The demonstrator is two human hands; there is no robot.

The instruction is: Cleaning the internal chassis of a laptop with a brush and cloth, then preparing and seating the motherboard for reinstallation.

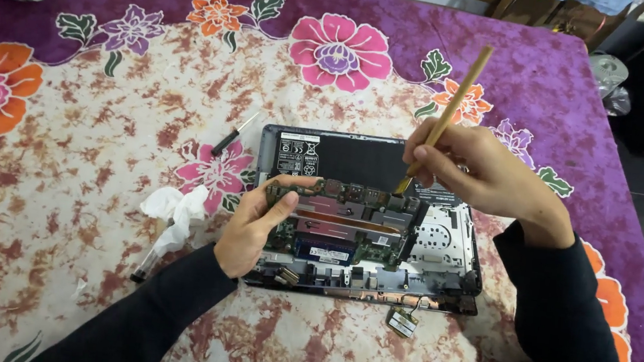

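Left of the opened dark-grey laptop base [362,291], a crumpled white tissue [173,208] lies on the flowered purple tablecloth [58,159], with a small black-handled screwdriver [234,134] up beyond it, near the base's far left corner, and a second slim dark-tipped tool [152,255] below the tissue. At the base's left edge the left hand [252,226] is closed on the left end of the green circuit board with its copper heat pipe [342,220] — thumb on top, fingers curled under — and the board looks tipped up a little on that side, though how far it is lifted I cannot tell. The board's long axis runs left to right across the base, so it stretches away from the left grip toward the right hand. Over the base's far right part the right hand [484,175] is pinched shut around a long pale wooden-handled brush [446,118], whose handle slants up and away to the right while its bristle tip comes down at the board's far right corner, just below the black battery [356,161]. Right of the board sits the bare silver metal bay [440,247]. Off the base's near right edge a small loose card [401,323] hangs on thin wires.
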